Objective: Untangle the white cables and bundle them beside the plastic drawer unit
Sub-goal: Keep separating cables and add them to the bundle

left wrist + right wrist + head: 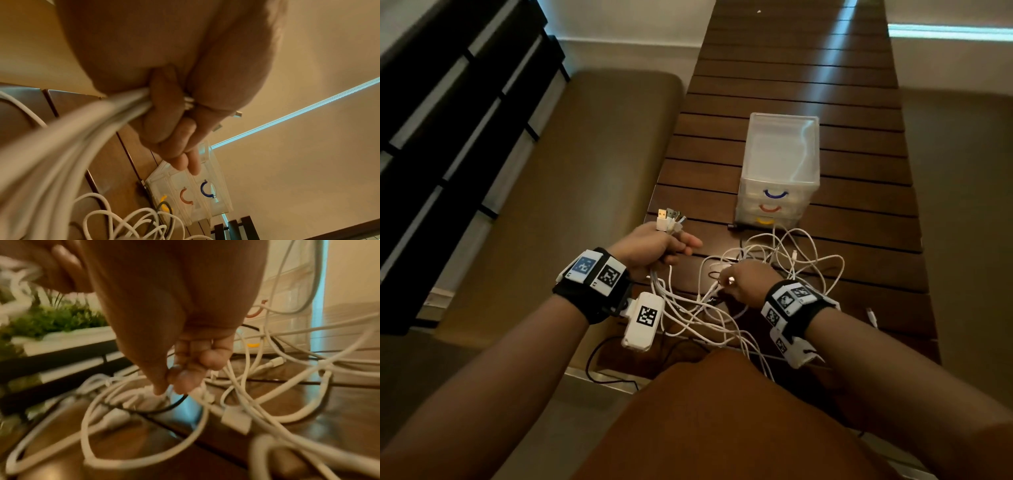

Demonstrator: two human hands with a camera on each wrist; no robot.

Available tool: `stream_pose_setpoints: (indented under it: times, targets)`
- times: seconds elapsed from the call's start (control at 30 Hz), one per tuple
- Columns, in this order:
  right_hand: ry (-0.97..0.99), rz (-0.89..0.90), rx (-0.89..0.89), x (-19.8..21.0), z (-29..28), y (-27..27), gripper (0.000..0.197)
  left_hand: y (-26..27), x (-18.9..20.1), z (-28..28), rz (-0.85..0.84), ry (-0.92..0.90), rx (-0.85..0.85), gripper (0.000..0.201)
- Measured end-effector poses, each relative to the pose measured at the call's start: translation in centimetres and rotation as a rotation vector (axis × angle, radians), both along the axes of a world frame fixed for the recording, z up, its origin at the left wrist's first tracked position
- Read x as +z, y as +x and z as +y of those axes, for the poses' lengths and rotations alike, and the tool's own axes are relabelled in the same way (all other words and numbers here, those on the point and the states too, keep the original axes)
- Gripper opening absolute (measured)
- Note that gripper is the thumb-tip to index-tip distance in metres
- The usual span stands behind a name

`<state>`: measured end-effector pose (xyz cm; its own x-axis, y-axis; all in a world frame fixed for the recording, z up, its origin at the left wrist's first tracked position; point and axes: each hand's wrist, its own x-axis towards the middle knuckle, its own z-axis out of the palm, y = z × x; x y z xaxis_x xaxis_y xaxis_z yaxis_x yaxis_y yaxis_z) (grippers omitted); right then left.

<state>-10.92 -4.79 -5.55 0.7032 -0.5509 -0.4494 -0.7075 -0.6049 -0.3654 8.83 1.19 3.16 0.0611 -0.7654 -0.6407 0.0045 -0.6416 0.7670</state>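
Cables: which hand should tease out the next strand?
Probably right. The right hand already pinches into the loose cables on the table; the left hand is full, gripping the gathered plug ends.

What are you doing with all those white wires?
A person is sorting out tangled white cables on a wooden table. The left hand grips a bunch of plug ends, held up together. The right hand pinches into the messy loops lying in front of the plastic drawer unit. They are still tangled.
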Motion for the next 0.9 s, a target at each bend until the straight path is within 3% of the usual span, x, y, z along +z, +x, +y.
stream_pose_setpoints:
  times: [0.1, 0.2, 0.3, 0.47, 0.73, 0.87, 0.9]
  targets:
    - [0.258, -0.353, -0.28, 1.9, -0.9, -0.9, 0.008, 0.2, -0.4, -0.1, 0.044, -0.001, 0.03, 0.026]
    - [0.584, -0.616, -0.501, 5.4, -1.4, -1.9, 0.022, -0.3, -0.8, -0.5, 0.09, -0.023, 0.095, 0.024]
    - [0.841, -0.766, -0.568, 7.6, -1.8, -3.2, 0.028, -1.1, -1.1, -1.0, 0.109, -0.05, 0.157, 0.029]
    - [0.823, -0.815, -0.567, 8.0, -1.7, -4.8, 0.01, -2.7, -1.6, -1.6, 0.129, -0.082, 0.218, 0.029]
    - [0.815, -0.908, -0.673, 8.0, -1.5, -5.4, 0.016, -5.1, -1.2, -2.0, 0.315, -0.135, 0.131, 0.015]
    - [0.761, -0.875, -0.618, 7.8, -1.2, -4.6, 0.016, -6.4, -1.3, -2.0, 0.342, -0.176, 0.104, 0.036]
    - [0.748, -0.849, -0.601, 7.6, -1.2, -4.5, 0.015, -6.6, -1.2, -2.0, 0.348, -0.188, 0.109, 0.033]
